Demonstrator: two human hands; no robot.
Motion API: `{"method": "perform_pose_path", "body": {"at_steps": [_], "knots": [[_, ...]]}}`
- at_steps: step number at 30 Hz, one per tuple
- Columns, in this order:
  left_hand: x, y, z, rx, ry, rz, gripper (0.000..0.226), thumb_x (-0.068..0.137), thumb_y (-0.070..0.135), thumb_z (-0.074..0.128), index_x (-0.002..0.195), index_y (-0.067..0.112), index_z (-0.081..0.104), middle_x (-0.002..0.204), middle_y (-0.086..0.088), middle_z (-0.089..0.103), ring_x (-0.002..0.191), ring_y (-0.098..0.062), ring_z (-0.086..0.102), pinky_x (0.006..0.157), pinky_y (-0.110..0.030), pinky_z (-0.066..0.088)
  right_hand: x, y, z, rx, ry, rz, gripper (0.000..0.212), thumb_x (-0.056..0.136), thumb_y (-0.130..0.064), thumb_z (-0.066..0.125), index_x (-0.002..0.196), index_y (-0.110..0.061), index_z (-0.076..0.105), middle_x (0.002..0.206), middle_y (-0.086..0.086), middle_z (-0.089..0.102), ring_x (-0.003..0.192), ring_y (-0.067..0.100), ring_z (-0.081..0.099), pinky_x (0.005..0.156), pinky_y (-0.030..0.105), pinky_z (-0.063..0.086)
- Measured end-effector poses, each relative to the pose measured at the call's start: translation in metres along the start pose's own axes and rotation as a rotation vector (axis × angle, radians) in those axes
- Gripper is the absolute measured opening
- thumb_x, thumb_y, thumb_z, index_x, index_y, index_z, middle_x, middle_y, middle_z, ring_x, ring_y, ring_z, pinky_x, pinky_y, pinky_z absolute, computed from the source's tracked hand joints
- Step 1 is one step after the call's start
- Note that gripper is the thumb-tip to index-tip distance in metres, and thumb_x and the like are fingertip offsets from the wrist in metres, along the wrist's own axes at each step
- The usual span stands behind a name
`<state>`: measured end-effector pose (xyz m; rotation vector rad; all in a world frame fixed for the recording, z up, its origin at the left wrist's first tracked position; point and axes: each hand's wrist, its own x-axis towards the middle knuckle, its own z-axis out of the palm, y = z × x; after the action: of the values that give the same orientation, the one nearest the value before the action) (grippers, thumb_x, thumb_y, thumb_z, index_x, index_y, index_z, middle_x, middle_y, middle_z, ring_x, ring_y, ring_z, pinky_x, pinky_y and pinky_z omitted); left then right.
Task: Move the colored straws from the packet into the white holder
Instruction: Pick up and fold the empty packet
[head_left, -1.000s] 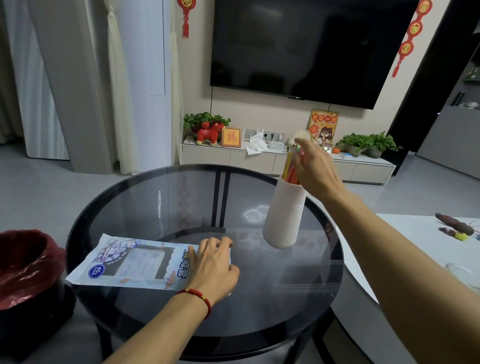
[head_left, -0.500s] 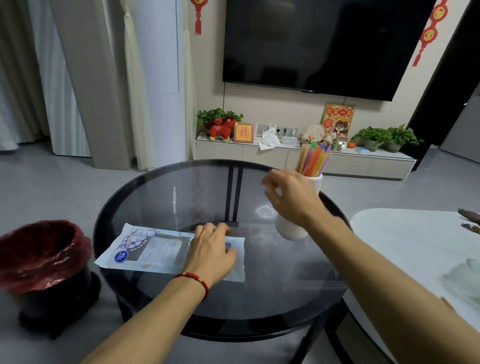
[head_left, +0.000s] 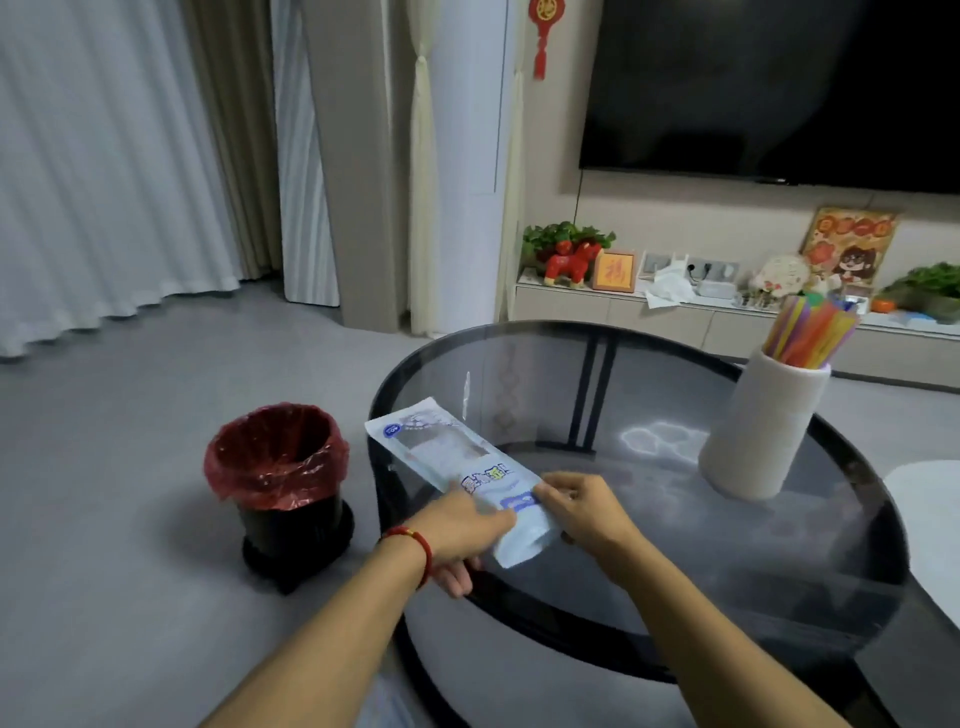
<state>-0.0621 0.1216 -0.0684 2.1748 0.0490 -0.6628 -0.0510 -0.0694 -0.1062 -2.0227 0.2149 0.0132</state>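
Note:
The flat white and blue packet is held just above the left edge of the round glass table, its far end pointing toward the bin. My left hand, with a red cord on the wrist, grips the packet's near end from the left. My right hand pinches the same end from the right. The white ribbed holder stands upright at the table's right side, with several colored straws sticking out of its top. No straw shows inside the packet.
A black bin with a red liner stands on the floor just left of the table. A white table edge shows at far right. A low TV cabinet with plants and ornaments runs along the back wall.
My right hand left the holder and came down to the packet. Both hands now hold the packet, turned toward the bin. The view has swung left.

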Motion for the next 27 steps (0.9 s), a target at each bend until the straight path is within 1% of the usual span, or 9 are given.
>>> {"method": "perform_pose_path", "body": {"at_steps": [3, 5, 7, 11, 14, 17, 20, 23, 27], "knots": [[-0.015, -0.035, -0.018, -0.560, 0.144, 0.030, 0.037, 0.095, 0.038, 0.058, 0.113, 0.007, 0.049, 0.093, -0.020, 0.067, 0.055, -0.031, 0.068, 0.056, -0.043, 0.062, -0.002, -0.026, 0.036, 0.197, -0.080, -0.069, 0.026, 0.102, -0.025, 0.063, 0.087, -0.022, 0.084, 0.070, -0.007, 0.075, 0.061, 0.011, 0.055, 0.052, 0.025, 0.044], [-0.024, -0.058, -0.035, -0.948, 0.245, 0.090, 0.029, 0.098, 0.022, 0.060, 0.113, 0.000, 0.051, 0.098, -0.024, 0.071, 0.074, -0.038, 0.073, 0.066, -0.045, 0.063, -0.001, -0.048, 0.064, 0.250, -0.195, -0.116, 0.029, 0.104, -0.029, 0.061, 0.090, -0.019, 0.085, 0.074, -0.002, 0.075, 0.064, 0.013, 0.056, 0.055, 0.025, 0.047], [-0.029, -0.080, -0.059, -1.145, 0.362, 0.151, 0.025, 0.098, 0.010, 0.058, 0.116, -0.007, 0.055, 0.107, -0.024, 0.072, 0.092, -0.039, 0.073, 0.070, -0.043, 0.062, 0.002, -0.068, 0.092, 0.272, -0.299, -0.154, 0.037, 0.107, -0.036, 0.056, 0.096, -0.012, 0.082, 0.078, 0.003, 0.076, 0.067, 0.014, 0.060, 0.059, 0.026, 0.051], [-0.028, -0.110, -0.118, -1.234, 0.429, 0.183, 0.019, 0.098, 0.004, 0.052, 0.110, -0.002, 0.066, 0.102, -0.019, 0.076, 0.090, -0.031, 0.074, 0.065, -0.039, 0.063, 0.010, -0.075, 0.120, -0.153, -0.181, -0.356, 0.035, 0.107, -0.039, 0.049, 0.087, -0.019, 0.069, 0.082, -0.009, 0.070, 0.078, 0.013, 0.064, 0.069, 0.022, 0.048], [-0.006, -0.124, -0.168, -1.264, 0.474, 0.117, 0.019, 0.097, 0.005, 0.054, 0.112, -0.004, 0.062, 0.104, -0.024, 0.074, 0.083, -0.034, 0.074, 0.057, -0.035, 0.062, 0.017, -0.052, 0.131, -0.376, -0.125, -0.469, 0.028, 0.109, -0.029, 0.050, 0.112, -0.015, 0.074, 0.108, 0.002, 0.065, 0.106, 0.021, 0.059, 0.088, 0.029, 0.047], [0.031, -0.136, -0.205, -1.217, 0.493, 0.033, 0.016, 0.097, 0.004, 0.053, 0.107, -0.007, 0.059, 0.124, -0.032, 0.062, 0.084, -0.040, 0.069, 0.053, -0.034, 0.061, 0.022, -0.036, 0.138, -0.369, -0.070, -0.502, 0.028, 0.108, -0.030, 0.053, 0.125, -0.019, 0.073, 0.115, -0.004, 0.058, 0.108, 0.014, 0.052, 0.092, 0.023, 0.041], [0.072, -0.146, -0.225, -1.287, 0.480, -0.020, 0.029, 0.101, 0.009, 0.051, 0.126, -0.005, 0.049, 0.137, -0.034, 0.049, 0.098, -0.047, 0.064, 0.074, -0.041, 0.063, 0.027, -0.032, 0.143, -0.334, -0.023, -0.510, 0.025, 0.107, -0.033, 0.053, 0.118, -0.024, 0.074, 0.111, -0.012, 0.056, 0.105, 0.007, 0.052, 0.088, 0.019, 0.040], [0.097, -0.162, -0.229, -1.519, 0.429, -0.045, 0.044, 0.103, 0.012, 0.048, 0.145, 0.002, 0.037, 0.150, -0.030, 0.033, 0.128, -0.050, 0.047, 0.108, -0.053, 0.043, 0.028, -0.030, 0.142, -0.346, -0.022, -0.519, 0.024, 0.107, -0.033, 0.052, 0.114, -0.026, 0.073, 0.109, -0.015, 0.057, 0.104, 0.004, 0.052, 0.083, 0.011, 0.039], [0.082, -0.165, -0.213, -1.518, 0.441, -0.013, 0.046, 0.097, 0.004, 0.048, 0.140, -0.009, 0.036, 0.139, -0.036, 0.042, 0.120, -0.050, 0.053, 0.106, -0.053, 0.045, 0.029, -0.030, 0.139, -0.317, -0.023, -0.530, 0.024, 0.106, -0.032, 0.053, 0.113, -0.024, 0.074, 0.108, -0.014, 0.060, 0.102, 0.005, 0.055, 0.084, 0.016, 0.044]]}}
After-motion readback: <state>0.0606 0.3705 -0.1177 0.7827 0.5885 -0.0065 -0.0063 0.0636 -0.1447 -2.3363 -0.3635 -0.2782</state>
